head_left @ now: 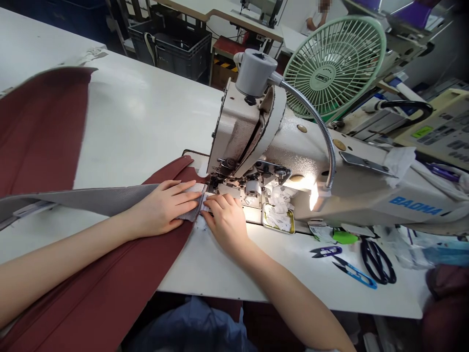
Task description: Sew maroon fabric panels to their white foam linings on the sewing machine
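White sewing surface (pixel 128 117) carries a grey ribbed band (pixel 91 200) lying across maroon cloth (pixel 91 274), its end just in front of the needle of a BAOMA sewing machine (pixel 256 142). The left hand (pixel 163 208) presses the band flat, its grip open and holding nothing closed; the right hand (pixel 225 222) does likewise at the band's end. Blue thread snips (pixel 354 275) and black-handled scissors (pixel 377 261) lie near the surface's front edge.

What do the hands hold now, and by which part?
The left hand and right hand press the grey strip flat near its end; no pinch shows.
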### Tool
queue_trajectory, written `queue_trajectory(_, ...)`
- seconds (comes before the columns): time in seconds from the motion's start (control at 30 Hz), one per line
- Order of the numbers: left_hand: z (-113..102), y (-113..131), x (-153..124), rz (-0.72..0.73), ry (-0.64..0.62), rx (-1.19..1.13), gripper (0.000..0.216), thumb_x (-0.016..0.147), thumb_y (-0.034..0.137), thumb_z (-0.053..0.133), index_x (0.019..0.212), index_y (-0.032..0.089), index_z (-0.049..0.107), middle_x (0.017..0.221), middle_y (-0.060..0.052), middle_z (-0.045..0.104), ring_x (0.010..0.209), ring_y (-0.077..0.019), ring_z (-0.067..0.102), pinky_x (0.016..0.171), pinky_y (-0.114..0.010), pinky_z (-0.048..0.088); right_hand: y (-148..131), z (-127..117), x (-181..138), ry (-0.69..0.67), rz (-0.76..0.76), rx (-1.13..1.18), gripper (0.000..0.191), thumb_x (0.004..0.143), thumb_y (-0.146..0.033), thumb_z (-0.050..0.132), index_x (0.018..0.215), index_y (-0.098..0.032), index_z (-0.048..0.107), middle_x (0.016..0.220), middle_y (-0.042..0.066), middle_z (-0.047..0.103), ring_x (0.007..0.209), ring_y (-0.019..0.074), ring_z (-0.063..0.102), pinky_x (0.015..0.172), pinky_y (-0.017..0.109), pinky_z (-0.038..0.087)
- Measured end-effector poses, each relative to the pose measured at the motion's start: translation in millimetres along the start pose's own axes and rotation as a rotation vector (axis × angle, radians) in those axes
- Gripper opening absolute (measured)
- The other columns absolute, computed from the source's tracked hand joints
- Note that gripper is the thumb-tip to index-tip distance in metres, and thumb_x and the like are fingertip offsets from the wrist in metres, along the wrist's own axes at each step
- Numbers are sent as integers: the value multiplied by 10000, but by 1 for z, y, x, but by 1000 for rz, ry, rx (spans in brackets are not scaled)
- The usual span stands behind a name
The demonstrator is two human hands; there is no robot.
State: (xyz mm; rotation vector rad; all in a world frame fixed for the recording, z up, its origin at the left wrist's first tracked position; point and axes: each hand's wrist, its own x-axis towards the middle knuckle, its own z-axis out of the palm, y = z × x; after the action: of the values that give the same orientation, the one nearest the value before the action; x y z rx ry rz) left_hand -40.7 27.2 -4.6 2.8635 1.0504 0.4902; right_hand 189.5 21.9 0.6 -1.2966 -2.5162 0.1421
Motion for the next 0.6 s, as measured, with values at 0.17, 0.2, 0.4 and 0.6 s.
queue_trajectory(0.17,-4,5,1,1,-59,52,387,852,185,602,1234,241,626,1441,-37,562,1424,-305,384,1157,-515,279,-2,1,1,-18,-3,-9,144,977,-306,610,1039,-193,675,1103,64,714,961,228,570,797,363,397)
queue_trajectory(0.2,-4,6,0,0,-67,61,384,853,194,607,1233,248,627,1451,-33,552,1424,-307,383,1165,-523,265,-2,1,1,-21,-1,-9,145,978,-305,606,1041,-194,675,1106,67,713,967,230,571,800,365,400)
queue_trajectory(0.4,-5,4,-1,-8,-90,37,393,835,188,628,1218,276,635,1480,-20,521,1414,-306,397,1149,-513,290,5,-8,-2,0,23,60,201,973,-199,530,1112,-188,675,1134,74,709,991,230,581,832,373,439)
queue_trajectory(0.6,-4,2,0,-5,-107,38,380,841,188,629,1207,288,633,1493,-18,507,1410,-317,395,1089,-500,339,16,-13,-6,-21,53,149,270,903,-72,504,954,-209,731,1071,39,730,934,213,594,842,362,472)
